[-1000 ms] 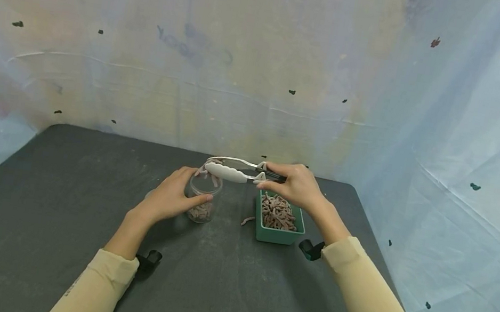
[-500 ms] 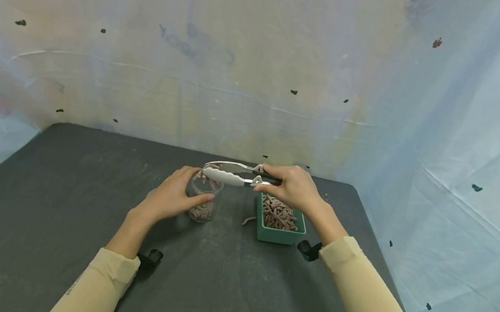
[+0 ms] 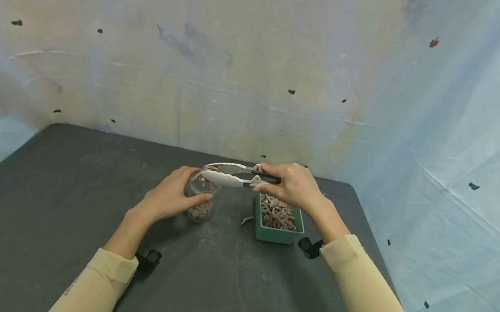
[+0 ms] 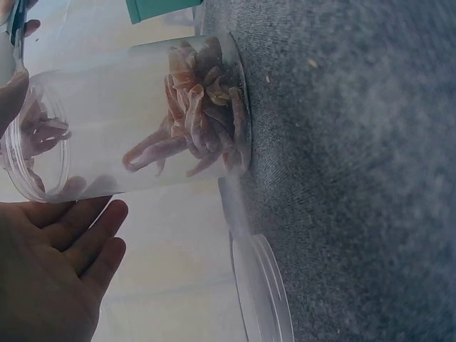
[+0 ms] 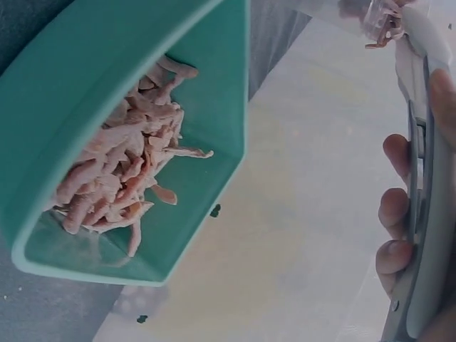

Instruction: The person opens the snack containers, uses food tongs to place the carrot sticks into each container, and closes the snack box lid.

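My left hand [image 3: 170,197] holds a clear plastic jar [image 4: 114,92] near its open mouth, thumb on one side and fingers on the other. Brownish strips [image 4: 199,117] lie heaped at the jar's bottom. White-headed tongs [image 3: 223,178] are in my right hand [image 3: 296,185], with several fingers curled around the handles. Their tips are over the jar's mouth with a bunch of strips between them, and in the left wrist view some strips [image 4: 44,135] show just inside the rim. To the right, a green bin [image 3: 278,237] contains many similar strips [image 5: 128,157].
One loose strip [image 3: 247,220] lies on the dark table [image 3: 210,290] left of the bin. A clear round lid [image 4: 263,292] rests beside the jar, mostly hidden by my left hand in the head view. Plastic sheeting [image 3: 243,69] hangs behind the table.
The tongs have dipped slightly, bringing the strips lower into the jar's mouth. My left hand and the jar stay in place.
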{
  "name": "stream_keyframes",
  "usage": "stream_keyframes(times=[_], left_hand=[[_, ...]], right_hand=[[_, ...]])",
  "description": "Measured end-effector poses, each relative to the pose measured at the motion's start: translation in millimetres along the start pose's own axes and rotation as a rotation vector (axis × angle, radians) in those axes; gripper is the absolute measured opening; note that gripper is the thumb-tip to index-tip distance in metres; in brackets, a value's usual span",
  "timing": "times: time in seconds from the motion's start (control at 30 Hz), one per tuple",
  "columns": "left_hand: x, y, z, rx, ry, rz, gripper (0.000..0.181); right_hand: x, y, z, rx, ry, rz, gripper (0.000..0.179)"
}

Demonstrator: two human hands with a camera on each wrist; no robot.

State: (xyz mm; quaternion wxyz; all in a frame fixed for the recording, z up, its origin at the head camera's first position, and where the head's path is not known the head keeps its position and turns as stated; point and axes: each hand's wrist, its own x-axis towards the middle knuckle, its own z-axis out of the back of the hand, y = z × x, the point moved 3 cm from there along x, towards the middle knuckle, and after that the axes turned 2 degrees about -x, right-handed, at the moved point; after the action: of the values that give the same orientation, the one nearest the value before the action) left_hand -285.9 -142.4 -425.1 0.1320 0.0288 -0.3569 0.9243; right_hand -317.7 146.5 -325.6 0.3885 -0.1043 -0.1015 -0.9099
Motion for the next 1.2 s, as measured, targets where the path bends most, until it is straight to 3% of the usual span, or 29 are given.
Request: stream_keyframes(times=[0.37,0.7,1.03,1.2], left_hand=[[-0.3,-2.2,0.1,0.001,-0.012,0.001,0.093],[-0.1,-2.0,-0.5,0.003,-0.006,0.013,0.095],[-1.8,-1.3,-0.9,-0.003,-0.007,0.002,0.093],[-1.3,-1.8,-0.3,-0.010,-0.014,-0.008,0.091]], right_hand=[[7.8,12.9,4.8,-0.146,0.042,0.034,0.062],[7.1,16.9,3.2,-0.124,0.066,0.028,0.064],[-10.2,8.9,-4.4,-0.092,-0.006,-0.024,0.067],[-25.3,3.0,-7.6,-0.019,-0.109,-0.070,0.069]])
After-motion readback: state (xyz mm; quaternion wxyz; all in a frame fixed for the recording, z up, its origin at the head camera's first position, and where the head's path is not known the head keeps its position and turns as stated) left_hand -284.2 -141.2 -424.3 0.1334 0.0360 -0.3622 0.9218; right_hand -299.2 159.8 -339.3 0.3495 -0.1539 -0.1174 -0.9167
